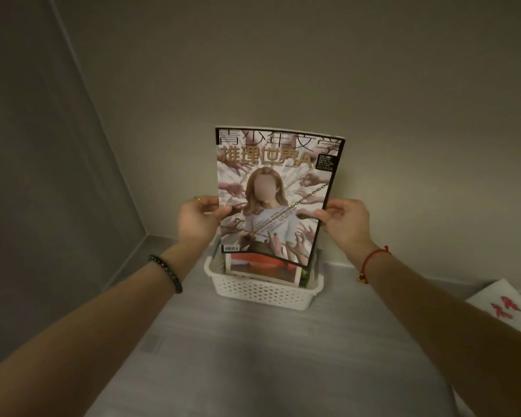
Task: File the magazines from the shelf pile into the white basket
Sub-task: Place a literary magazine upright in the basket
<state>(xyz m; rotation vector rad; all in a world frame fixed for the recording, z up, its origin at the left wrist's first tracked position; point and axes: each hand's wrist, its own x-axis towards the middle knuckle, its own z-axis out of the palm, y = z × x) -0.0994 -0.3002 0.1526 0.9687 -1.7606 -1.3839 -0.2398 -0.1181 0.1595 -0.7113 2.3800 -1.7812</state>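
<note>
Above basket, hands hold magazine.

I see open grey shelf surface across the whole lower centre of the frame, so the approach to the white basket from the front is clear. The basket's opening is crowded: an upright magazine, pinched at its edges by my left hand and right hand, hangs right over it, and other magazines already stand inside. The side wall closes off the left, the back wall sits just behind the basket. A white item with red marks blocks the lower right.
</note>
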